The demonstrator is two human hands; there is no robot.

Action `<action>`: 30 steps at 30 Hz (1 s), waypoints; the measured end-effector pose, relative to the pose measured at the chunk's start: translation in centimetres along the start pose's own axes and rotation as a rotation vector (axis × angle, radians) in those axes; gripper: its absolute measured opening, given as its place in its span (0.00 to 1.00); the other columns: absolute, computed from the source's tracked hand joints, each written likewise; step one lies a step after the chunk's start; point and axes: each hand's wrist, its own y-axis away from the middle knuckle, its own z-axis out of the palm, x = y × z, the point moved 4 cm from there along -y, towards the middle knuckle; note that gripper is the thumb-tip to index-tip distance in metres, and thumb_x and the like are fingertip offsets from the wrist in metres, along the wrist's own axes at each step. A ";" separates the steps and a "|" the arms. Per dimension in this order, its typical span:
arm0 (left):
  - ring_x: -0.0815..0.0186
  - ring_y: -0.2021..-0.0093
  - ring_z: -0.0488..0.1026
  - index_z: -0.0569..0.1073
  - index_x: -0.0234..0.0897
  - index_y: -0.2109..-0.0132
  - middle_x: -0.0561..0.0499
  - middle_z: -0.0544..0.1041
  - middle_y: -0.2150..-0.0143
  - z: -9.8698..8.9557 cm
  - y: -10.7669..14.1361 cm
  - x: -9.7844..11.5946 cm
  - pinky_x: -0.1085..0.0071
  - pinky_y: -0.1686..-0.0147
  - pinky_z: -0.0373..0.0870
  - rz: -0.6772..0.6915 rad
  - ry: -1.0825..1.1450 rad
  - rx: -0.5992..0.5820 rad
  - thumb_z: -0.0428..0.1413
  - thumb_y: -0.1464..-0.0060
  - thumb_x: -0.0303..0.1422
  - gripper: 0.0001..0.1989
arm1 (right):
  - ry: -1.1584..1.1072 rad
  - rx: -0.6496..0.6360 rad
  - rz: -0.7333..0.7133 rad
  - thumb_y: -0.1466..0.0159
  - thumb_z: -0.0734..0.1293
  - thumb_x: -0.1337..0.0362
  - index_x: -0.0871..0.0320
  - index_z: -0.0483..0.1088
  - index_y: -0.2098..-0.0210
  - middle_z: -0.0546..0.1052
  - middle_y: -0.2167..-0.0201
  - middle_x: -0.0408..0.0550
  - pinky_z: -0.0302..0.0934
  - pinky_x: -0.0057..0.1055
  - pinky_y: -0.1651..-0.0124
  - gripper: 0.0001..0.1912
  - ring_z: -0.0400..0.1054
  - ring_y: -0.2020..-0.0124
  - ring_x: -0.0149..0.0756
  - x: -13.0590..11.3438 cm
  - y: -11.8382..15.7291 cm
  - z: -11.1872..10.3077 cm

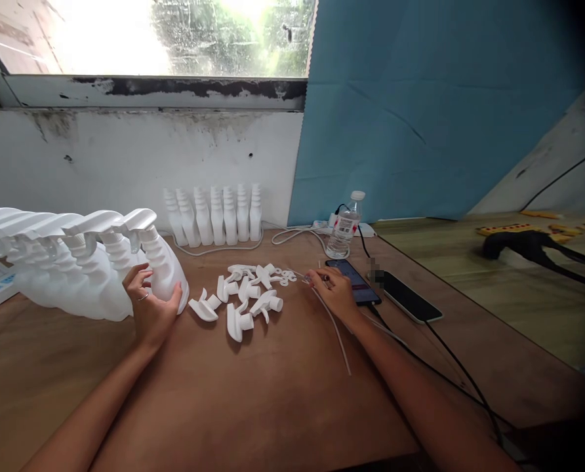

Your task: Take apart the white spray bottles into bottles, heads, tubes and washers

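Observation:
My left hand (152, 305) is closed round the lower body of a white spray bottle (161, 265), thumb on its right side. This bottle stands upright with its trigger head on, at the right end of a row of similar spray bottles (83, 282). Over the table, my right hand (332, 288) pinches with its fingertips at a thin plastic tube (336, 328), whose free end curves towards me. Small white rings (286, 277) lie just left of those fingertips. Between my hands is a loose pile of white trigger spray heads (247, 292).
Several white bottles without heads (229, 216) stand against the wall. A water bottle (344, 226) and two phones (354, 280) with cables are beyond and right of my right hand. A white cable (218, 253) runs along the back. The table's right edge (474, 298) slants towards me.

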 end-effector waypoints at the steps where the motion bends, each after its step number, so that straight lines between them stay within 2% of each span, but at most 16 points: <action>1: 0.52 0.40 0.61 0.56 0.37 0.46 0.36 0.59 0.41 0.1 0.1 0.0 0.60 0.54 0.69 -0.005 0.014 -0.010 0.64 0.57 0.31 0.34 | -0.005 0.002 0.003 0.35 0.64 0.58 0.56 0.75 0.68 0.79 0.73 0.47 0.63 0.39 0.56 0.11 0.73 0.66 0.42 0.0 0.1 0.0; 4: 0.55 0.44 0.65 0.54 0.38 0.42 0.38 0.59 0.40 0.7 0.4 -0.1 0.60 0.52 0.69 -0.092 0.068 -0.058 0.65 0.57 0.33 0.38 | -0.091 -0.045 0.051 0.33 0.61 0.57 0.55 0.73 0.56 0.80 0.69 0.46 0.67 0.34 0.63 0.13 0.74 0.70 0.37 0.2 0.3 0.1; 6: 0.56 0.47 0.69 0.56 0.38 0.42 0.39 0.61 0.40 1.1 0.7 -0.4 0.60 0.51 0.69 -0.200 0.092 -0.123 0.64 0.55 0.35 0.36 | -0.180 -0.106 0.098 0.32 0.60 0.57 0.55 0.69 0.50 0.80 0.68 0.45 0.67 0.31 0.68 0.15 0.73 0.76 0.33 0.4 0.5 0.3; 9: 0.56 0.49 0.72 0.59 0.40 0.42 0.42 0.65 0.43 1.5 1.3 -0.8 0.61 0.51 0.69 -0.352 0.122 -0.220 0.62 0.51 0.37 0.32 | -0.194 -0.131 0.099 0.32 0.59 0.58 0.54 0.68 0.51 0.79 0.68 0.45 0.67 0.31 0.67 0.13 0.73 0.75 0.33 0.3 0.6 0.4; 12: 0.55 0.46 0.70 0.58 0.43 0.39 0.44 0.69 0.43 1.4 1.5 -0.3 0.62 0.51 0.70 -0.368 0.128 -0.228 0.61 0.49 0.37 0.33 | -0.115 -0.116 0.035 0.32 0.60 0.59 0.54 0.69 0.58 0.78 0.68 0.46 0.66 0.32 0.64 0.09 0.74 0.70 0.36 -0.3 0.6 0.3; 13: 0.55 0.45 0.70 0.58 0.44 0.39 0.44 0.69 0.43 1.3 1.5 0.0 0.62 0.50 0.70 -0.326 0.115 -0.219 0.61 0.48 0.37 0.32 | -0.098 -0.116 0.018 0.32 0.60 0.59 0.54 0.69 0.59 0.78 0.68 0.46 0.66 0.32 0.63 0.09 0.73 0.69 0.37 -0.6 0.6 0.3; 15: 0.56 0.44 0.69 0.60 0.45 0.39 0.44 0.69 0.41 0.9 1.3 1.2 0.61 0.49 0.68 -0.149 0.090 -0.193 0.60 0.47 0.34 0.30 | -0.090 -0.120 0.005 0.33 0.60 0.59 0.54 0.69 0.60 0.77 0.67 0.46 0.65 0.32 0.62 0.08 0.73 0.68 0.37 -1.4 0.6 0.2; 19: 0.56 0.42 0.68 0.62 0.45 0.39 0.44 0.72 0.42 0.1 1.5 4.3 0.57 0.44 0.61 0.409 0.008 -0.150 0.58 0.46 0.26 0.28 | -0.219 -0.116 0.067 0.33 0.61 0.57 0.54 0.67 0.61 0.76 0.68 0.45 0.64 0.33 0.62 0.08 0.72 0.68 0.37 -3.2 0.9 0.2; 21: 0.56 0.41 0.67 0.62 0.44 0.39 0.44 0.73 0.43 -0.1 1.9 5.6 0.56 0.43 0.59 0.591 -0.060 -0.194 0.56 0.44 0.23 0.28 | -0.369 -0.124 0.127 0.33 0.61 0.55 0.53 0.65 0.61 0.77 0.66 0.45 0.65 0.33 0.61 0.09 0.73 0.67 0.37 -4.0 1.2 0.4; 24: 0.55 0.40 0.67 0.64 0.43 0.39 0.45 0.74 0.43 -0.3 2.5 7.1 0.56 0.44 0.57 0.713 -0.127 -0.247 0.55 0.43 0.21 0.26 | -0.602 -0.153 0.224 0.32 0.59 0.52 0.52 0.62 0.62 0.78 0.62 0.47 0.66 0.34 0.60 0.11 0.73 0.64 0.38 -5.0 1.6 0.9; 27: 0.55 0.41 0.68 0.65 0.42 0.40 0.45 0.74 0.44 -0.3 2.7 8.0 0.56 0.44 0.56 0.743 -0.149 -0.231 0.56 0.43 0.23 0.25 | -0.806 -0.259 0.305 0.34 0.61 0.48 0.52 0.57 0.63 0.78 0.61 0.48 0.67 0.34 0.62 0.14 0.74 0.61 0.40 -6.0 2.0 1.4; 30: 0.56 0.42 0.69 0.67 0.43 0.41 0.47 0.74 0.44 -0.3 2.8 8.3 0.57 0.45 0.56 0.756 -0.169 -0.214 0.57 0.43 0.24 0.23 | -0.985 -0.421 0.402 0.42 0.70 0.49 0.51 0.53 0.63 0.77 0.61 0.47 0.68 0.33 0.69 0.22 0.75 0.68 0.39 -7.1 2.2 2.0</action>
